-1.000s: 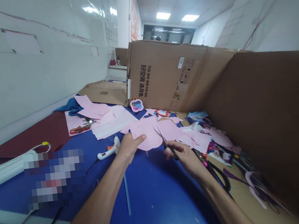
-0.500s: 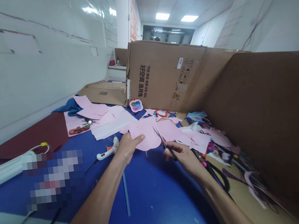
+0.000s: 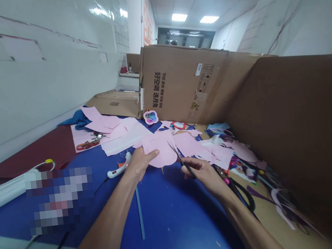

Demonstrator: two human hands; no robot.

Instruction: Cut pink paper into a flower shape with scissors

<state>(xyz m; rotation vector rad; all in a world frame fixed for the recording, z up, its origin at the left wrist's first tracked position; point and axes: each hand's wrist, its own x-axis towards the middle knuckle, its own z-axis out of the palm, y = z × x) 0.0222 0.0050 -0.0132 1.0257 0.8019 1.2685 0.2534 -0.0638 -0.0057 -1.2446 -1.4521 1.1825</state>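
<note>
- Scissors [image 3: 189, 170] sat grasped in our right hand [image 3: 202, 169], blades at the right side of a pink sheet [image 3: 161, 153], nearer us than the box [image 3: 179, 87].
- We pinched that sheet in our left hand [image 3: 141, 160].
- Its edge facing away from the box looked already rounded; the edge toward the box seemed unfinished.
- Scraps [image 3: 225, 157] lay before the box, a glue gun [image 3: 119, 170] to its left, on our blue table [image 3: 171, 220].
- Beyond the box, lights [image 3: 179, 17] shone.

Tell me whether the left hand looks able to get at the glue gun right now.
Probably yes: the glue gun lies beside the left hand, nothing seen between them, though that hand is holding the pink sheet.
</note>
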